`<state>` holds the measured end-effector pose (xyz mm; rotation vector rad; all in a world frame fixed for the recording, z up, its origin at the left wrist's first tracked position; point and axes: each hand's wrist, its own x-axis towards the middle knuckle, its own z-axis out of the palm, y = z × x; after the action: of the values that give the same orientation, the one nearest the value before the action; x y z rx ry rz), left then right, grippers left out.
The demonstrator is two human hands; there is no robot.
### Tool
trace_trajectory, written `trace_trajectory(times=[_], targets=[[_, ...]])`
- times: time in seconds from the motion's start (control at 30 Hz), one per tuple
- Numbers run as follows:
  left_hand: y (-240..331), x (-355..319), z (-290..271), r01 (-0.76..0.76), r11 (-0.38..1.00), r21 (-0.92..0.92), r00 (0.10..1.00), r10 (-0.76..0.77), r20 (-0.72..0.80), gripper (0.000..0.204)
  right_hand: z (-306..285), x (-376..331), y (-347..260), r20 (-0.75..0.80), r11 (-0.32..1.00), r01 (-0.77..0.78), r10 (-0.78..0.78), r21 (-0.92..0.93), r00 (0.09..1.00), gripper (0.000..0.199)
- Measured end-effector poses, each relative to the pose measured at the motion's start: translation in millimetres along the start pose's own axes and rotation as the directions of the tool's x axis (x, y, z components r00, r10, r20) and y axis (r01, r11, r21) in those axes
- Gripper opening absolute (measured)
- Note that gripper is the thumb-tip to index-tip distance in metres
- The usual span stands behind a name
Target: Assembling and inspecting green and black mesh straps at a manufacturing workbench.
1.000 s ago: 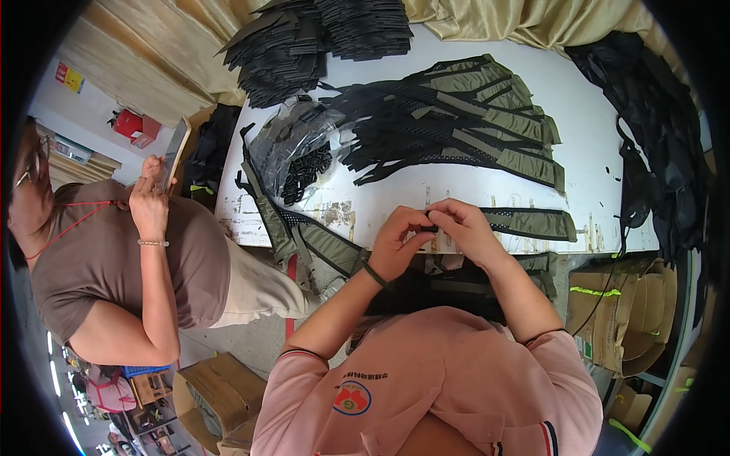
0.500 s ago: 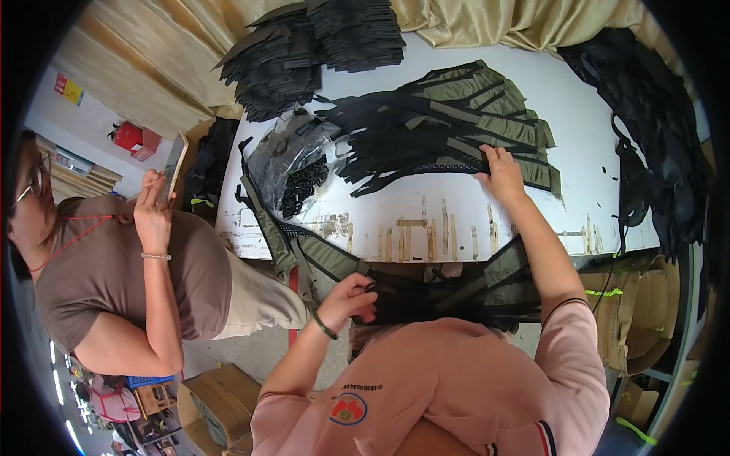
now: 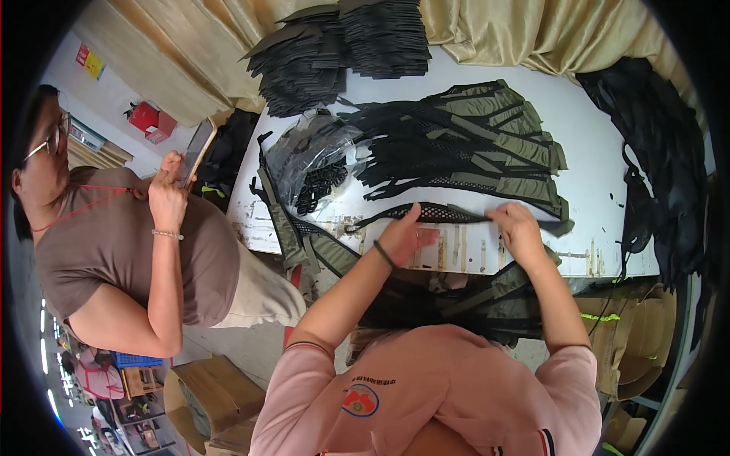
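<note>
My right hand (image 3: 519, 230) pinches one black mesh shoulder strap (image 3: 455, 213) near its olive end, over the front part of the white table. Across the strap's mesh section lies my left hand (image 3: 411, 239), fingers apart and thumb raised; whether it touches the strap I cannot tell. Just beyond both hands, a fanned row of similar olive and black straps (image 3: 517, 144) overlaps on the table. More olive and black strap pieces (image 3: 487, 304) lie across my lap, partly hidden under the table edge and my arms.
A clear plastic bag with black buckles (image 3: 323, 185) sits left of the row. Stacked black pieces (image 3: 300, 68) stand at the back. Black fabric (image 3: 654, 152) hangs over the right side. At the left, a person (image 3: 144, 258) holds a phone. Cardboard boxes (image 3: 217, 395) stand below.
My right hand has drawn one strap off the row toward me. My left hand has risen from my lap to the table and opened. The view has shifted slightly.
</note>
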<state>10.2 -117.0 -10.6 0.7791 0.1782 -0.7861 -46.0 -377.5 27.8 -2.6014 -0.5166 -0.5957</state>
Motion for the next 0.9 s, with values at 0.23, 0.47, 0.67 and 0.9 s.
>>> trace_trajectory(times=[0.23,0.47,0.67,0.9], targets=[[6,14,-29,-0.318,0.914,0.251,0.922,0.36,-0.144,0.014,-12,-68,33,0.078,0.985,-0.073,0.086,-0.155,0.993,0.031],[3,-11,-42,-0.37,0.828,0.422,0.863,0.474,-0.174,0.015,-6,-64,42,0.128,0.969,-0.153,0.179,-0.193,0.975,0.033],[3,-30,-50,-0.331,0.861,0.385,0.888,0.422,-0.18,0.018,-8,-51,36,0.303,0.955,-0.146,0.223,-0.257,0.927,0.034],[3,-43,-59,-0.31,0.951,-0.018,0.948,0.307,-0.088,0.012,-5,-49,29,0.357,0.963,-0.211,0.26,-0.168,0.897,0.035]])
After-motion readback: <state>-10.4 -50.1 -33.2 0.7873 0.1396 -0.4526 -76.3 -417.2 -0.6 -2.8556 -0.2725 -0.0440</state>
